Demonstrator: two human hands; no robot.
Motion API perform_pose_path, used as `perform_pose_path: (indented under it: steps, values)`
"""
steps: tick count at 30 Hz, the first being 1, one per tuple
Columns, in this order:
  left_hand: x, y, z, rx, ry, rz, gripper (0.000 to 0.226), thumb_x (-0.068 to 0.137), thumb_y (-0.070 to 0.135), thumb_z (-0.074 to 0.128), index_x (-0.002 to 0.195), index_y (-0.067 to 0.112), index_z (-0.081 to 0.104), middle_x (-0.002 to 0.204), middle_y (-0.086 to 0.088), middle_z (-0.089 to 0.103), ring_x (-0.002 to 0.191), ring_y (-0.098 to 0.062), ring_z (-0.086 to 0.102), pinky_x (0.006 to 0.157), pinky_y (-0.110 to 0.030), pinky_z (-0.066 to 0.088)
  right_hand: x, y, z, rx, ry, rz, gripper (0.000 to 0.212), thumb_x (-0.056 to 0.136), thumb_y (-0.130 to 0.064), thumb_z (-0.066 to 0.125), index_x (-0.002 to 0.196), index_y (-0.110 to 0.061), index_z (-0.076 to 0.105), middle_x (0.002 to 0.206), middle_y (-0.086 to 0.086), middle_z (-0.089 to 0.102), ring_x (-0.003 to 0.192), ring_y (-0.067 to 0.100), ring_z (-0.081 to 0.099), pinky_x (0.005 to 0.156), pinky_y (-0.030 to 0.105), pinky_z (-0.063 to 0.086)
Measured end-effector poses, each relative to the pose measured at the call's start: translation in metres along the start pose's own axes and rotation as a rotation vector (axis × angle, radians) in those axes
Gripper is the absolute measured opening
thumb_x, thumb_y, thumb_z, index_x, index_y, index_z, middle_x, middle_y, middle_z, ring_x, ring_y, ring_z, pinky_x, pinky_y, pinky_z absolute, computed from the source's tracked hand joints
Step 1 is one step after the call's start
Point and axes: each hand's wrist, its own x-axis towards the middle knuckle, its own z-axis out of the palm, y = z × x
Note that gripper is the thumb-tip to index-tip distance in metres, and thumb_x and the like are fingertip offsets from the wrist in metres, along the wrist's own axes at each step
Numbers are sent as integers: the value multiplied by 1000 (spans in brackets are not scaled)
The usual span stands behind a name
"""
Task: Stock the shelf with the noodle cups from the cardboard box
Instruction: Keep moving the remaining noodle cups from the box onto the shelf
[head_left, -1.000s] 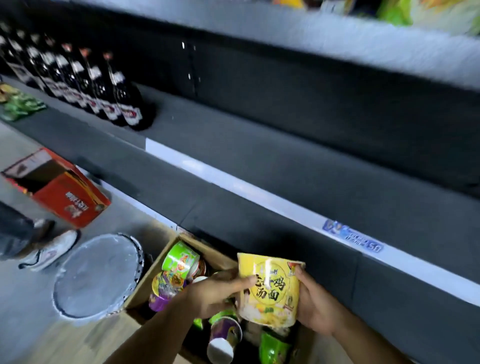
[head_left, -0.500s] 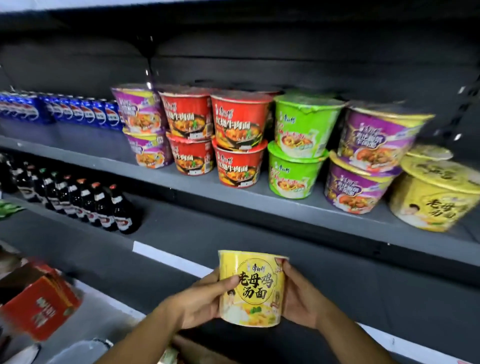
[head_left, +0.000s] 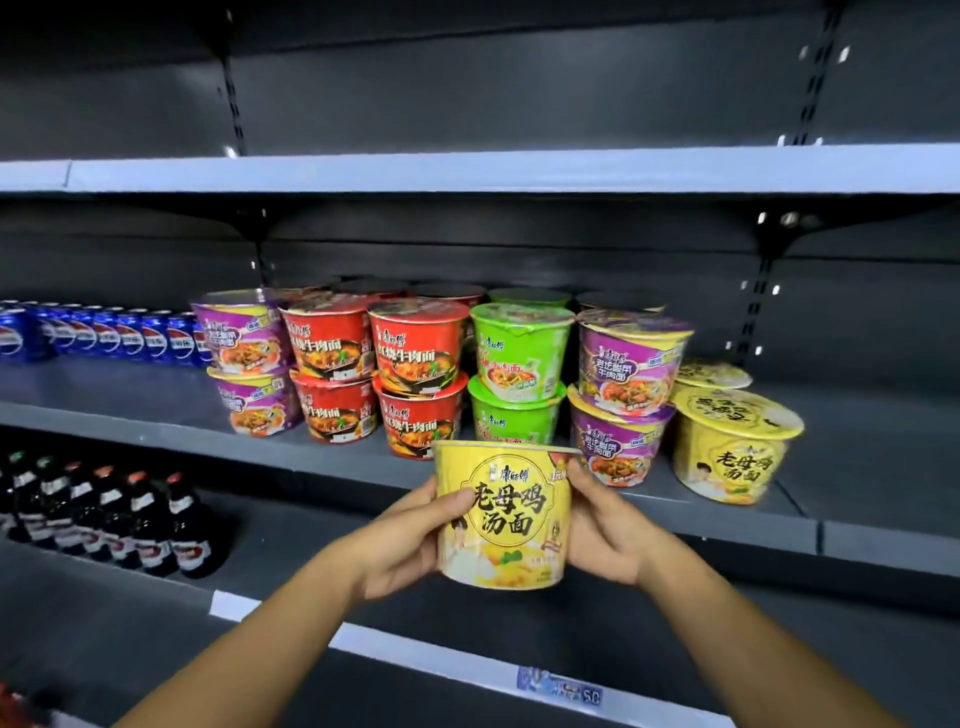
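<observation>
I hold a yellow noodle cup (head_left: 506, 514) upright in front of the grey middle shelf (head_left: 156, 415). My left hand (head_left: 410, 540) grips its left side and my right hand (head_left: 605, 530) grips its right side. On the shelf behind it stand stacked purple cups (head_left: 244, 358), red cups (head_left: 415, 374), green cups (head_left: 517, 374) and more purple cups (head_left: 626, 395). Two yellow cups (head_left: 727, 447) sit at the right end of that row. The cardboard box is out of view.
Blue soda cans (head_left: 104, 338) line the middle shelf at the left. Dark bottles (head_left: 114, 514) stand on the lower shelf (head_left: 363, 639), which carries a price tag (head_left: 561, 688) on its edge. Bare shelf surface lies right of the yellow cups. An upper shelf (head_left: 467, 169) runs overhead.
The view rose from the box on the floor to the shelves. Both hands lifted the yellow cup up to the level of the middle shelf.
</observation>
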Motion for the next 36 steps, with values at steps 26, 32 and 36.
perform_pose_path:
  steps: [26, 32, 36]
  values:
    - [61, 43, 127, 208, -118, 321, 119, 21, 53, 93, 124, 25, 40, 108, 0, 72, 99, -16, 68, 79, -29, 54, -105, -105, -24, -60, 184, -437, 93, 34, -36, 97, 116, -7, 64, 117, 18, 66, 105, 30, 66, 79, 46, 57]
    - [103, 48, 181, 232, -123, 386, 84, 59, 25, 79, 132, 17, 40, 115, -2, 69, 102, -16, 66, 85, -28, 53, -133, -154, -64, -150, 147, -502, 78, 40, -39, 95, 109, -11, 71, 118, 18, 65, 108, 30, 64, 82, 45, 55]
    - [136, 53, 213, 341, -92, 434, 89, 54, 40, 83, 132, 21, 47, 121, 0, 66, 114, -16, 61, 97, -35, 48, -147, -183, -98, -129, 191, -539, 94, 41, -40, 95, 122, -7, 62, 130, 21, 57, 117, 34, 57, 89, 48, 53]
